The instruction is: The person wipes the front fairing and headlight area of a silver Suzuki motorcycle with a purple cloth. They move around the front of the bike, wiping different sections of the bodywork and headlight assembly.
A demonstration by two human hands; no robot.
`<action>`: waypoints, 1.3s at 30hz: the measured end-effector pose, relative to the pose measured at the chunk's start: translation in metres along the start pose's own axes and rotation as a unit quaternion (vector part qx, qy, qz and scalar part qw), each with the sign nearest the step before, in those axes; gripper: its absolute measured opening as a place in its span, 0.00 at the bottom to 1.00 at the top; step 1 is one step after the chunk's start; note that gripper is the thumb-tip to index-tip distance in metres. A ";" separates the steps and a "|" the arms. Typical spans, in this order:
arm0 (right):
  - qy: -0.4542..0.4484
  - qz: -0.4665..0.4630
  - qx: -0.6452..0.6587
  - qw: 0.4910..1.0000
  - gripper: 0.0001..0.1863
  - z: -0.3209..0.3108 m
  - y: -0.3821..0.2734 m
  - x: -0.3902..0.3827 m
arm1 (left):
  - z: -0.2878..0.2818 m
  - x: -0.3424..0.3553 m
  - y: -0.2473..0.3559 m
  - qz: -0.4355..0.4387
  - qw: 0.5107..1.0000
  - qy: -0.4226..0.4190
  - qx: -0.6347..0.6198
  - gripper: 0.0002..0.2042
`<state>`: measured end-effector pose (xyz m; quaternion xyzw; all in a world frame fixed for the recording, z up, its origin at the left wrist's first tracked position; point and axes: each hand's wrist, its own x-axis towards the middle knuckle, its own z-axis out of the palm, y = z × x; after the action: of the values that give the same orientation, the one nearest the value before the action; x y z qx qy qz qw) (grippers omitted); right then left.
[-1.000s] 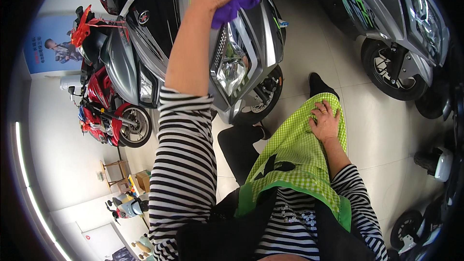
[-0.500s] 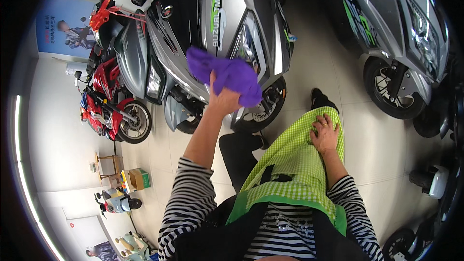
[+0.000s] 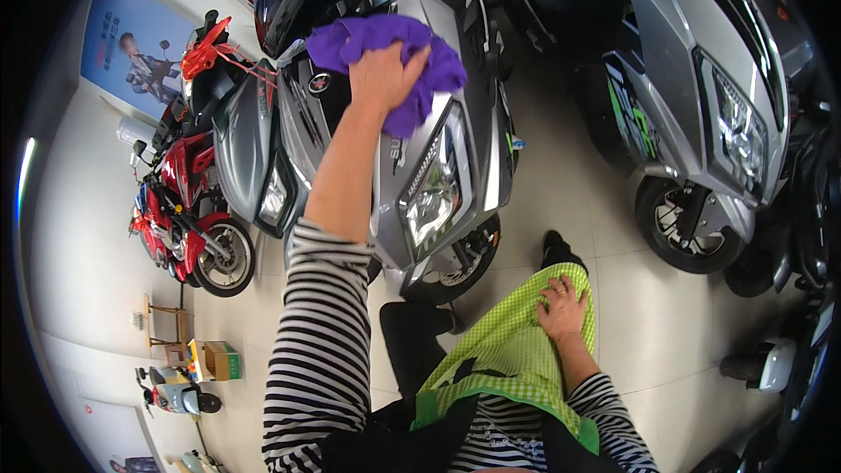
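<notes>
A purple cloth (image 3: 337,42) lies bunched and spread over the front panel of a silver and black scooter (image 3: 480,153). My left hand (image 3: 378,79) presses it down from above, thumb and fingers partly sunk in its folds. Below the cloth is the scooter's clear headlight (image 3: 435,201), and part of a decal shows from under the cloth. My right hand (image 3: 563,308) rests with spread fingers on the green checked apron (image 3: 491,355) over my bent leg, holding nothing.
Another silver scooter (image 3: 692,123) stands to the right. On the left are a grey scooter (image 3: 248,136) and a red motorcycle (image 3: 188,175), close beside the wall. Farther off, a cardboard box (image 3: 219,359) sits on the tiled floor (image 3: 631,333) near a small scooter (image 3: 175,396).
My left hand has slid the cloth farther up the scooter's front, away from the headlight, with the arm reaching out more. The view has shifted; my right hand stays on the apron.
</notes>
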<state>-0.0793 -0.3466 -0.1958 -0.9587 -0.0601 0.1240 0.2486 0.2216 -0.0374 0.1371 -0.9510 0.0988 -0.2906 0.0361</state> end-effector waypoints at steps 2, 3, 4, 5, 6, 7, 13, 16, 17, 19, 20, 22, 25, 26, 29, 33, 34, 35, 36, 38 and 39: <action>-0.002 0.004 0.007 1.000 0.15 0.001 -0.001 0.001 | 0.005 0.049 0.000 -0.080 0.995 -0.045 0.044 0.35; -0.004 0.004 0.009 1.000 0.15 0.001 -0.001 0.002 | 0.008 0.069 0.001 -0.108 0.990 -0.053 0.067 0.36; 0.005 -0.004 0.009 1.000 0.15 0.000 -0.002 0.003 | 0.010 0.088 0.002 -0.137 0.984 -0.067 0.094 0.37; -0.002 -0.004 0.011 1.000 0.15 0.000 -0.002 0.004 | 0.012 0.103 0.003 -0.159 0.982 -0.077 0.069 0.38; -0.011 -0.004 0.015 1.000 0.15 -0.001 -0.003 0.005 | 0.013 0.114 0.004 -0.181 0.978 -0.089 0.046 0.38; -0.008 -0.004 0.022 1.000 0.14 -0.002 -0.004 0.007 | 0.017 0.124 0.008 -0.206 0.974 -0.091 0.004 0.38; -0.015 0.003 0.030 0.999 0.13 -0.007 -0.011 0.017 | 0.045 0.136 0.034 -0.099 0.987 -0.069 0.111 0.36; -0.030 0.006 0.022 0.999 0.13 -0.009 -0.012 0.017 | 0.048 0.128 0.034 -0.080 0.989 -0.051 0.114 0.35; -0.029 0.007 0.024 0.999 0.13 -0.009 -0.013 0.017 | 0.048 0.126 0.034 -0.068 0.990 -0.038 0.121 0.35; -0.030 0.006 0.023 0.999 0.13 -0.009 -0.014 0.017 | 0.047 0.118 0.035 -0.039 0.992 -0.037 0.117 0.33; -0.027 0.003 0.018 0.999 0.13 -0.009 -0.014 0.017 | 0.046 0.113 0.036 -0.025 0.992 -0.038 0.116 0.33; -0.031 0.003 0.009 0.999 0.14 -0.006 -0.013 0.017 | 0.044 0.101 0.040 -0.020 0.994 -0.016 0.104 0.31; -0.027 0.002 0.004 1.000 0.14 0.000 -0.012 0.015 | 0.039 0.075 0.051 0.009 0.998 -0.023 0.065 0.28; -0.024 0.000 0.002 1.000 0.14 0.001 -0.011 0.015 | 0.036 0.062 0.056 0.028 0.998 -0.008 0.057 0.27; -0.017 -0.007 -0.004 1.000 0.14 0.005 -0.008 0.014 | 0.026 0.025 0.071 0.035 0.996 -0.054 0.054 0.27; -0.003 -0.016 -0.008 1.000 0.14 0.007 -0.003 0.011 | 0.020 -0.037 0.085 0.059 0.997 -0.042 0.007 0.25; -0.007 -0.013 -0.010 1.000 0.14 0.007 -0.001 0.010 | 0.022 -0.055 0.088 0.064 0.997 -0.036 0.001 0.25; -0.001 -0.020 -0.004 1.000 0.14 0.008 0.001 0.010 | 0.024 -0.073 0.090 0.070 0.997 -0.021 -0.012 0.25; 0.007 -0.026 -0.003 1.000 0.14 0.008 0.003 0.009 | 0.027 -0.092 0.091 0.075 0.997 0.013 -0.022 0.26; 0.009 -0.031 -0.005 0.999 0.14 0.008 0.008 0.007 | 0.036 -0.134 0.096 0.068 0.996 0.046 -0.047 0.25; 0.003 -0.026 -0.001 1.000 0.14 0.009 0.010 0.007 | 0.041 -0.153 0.097 0.058 0.995 0.047 -0.061 0.24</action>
<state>-0.0744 -0.3499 -0.2094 -0.9575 -0.0847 0.1145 0.2506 0.1041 -0.0997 0.0077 -0.9293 0.1731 -0.3260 -0.0095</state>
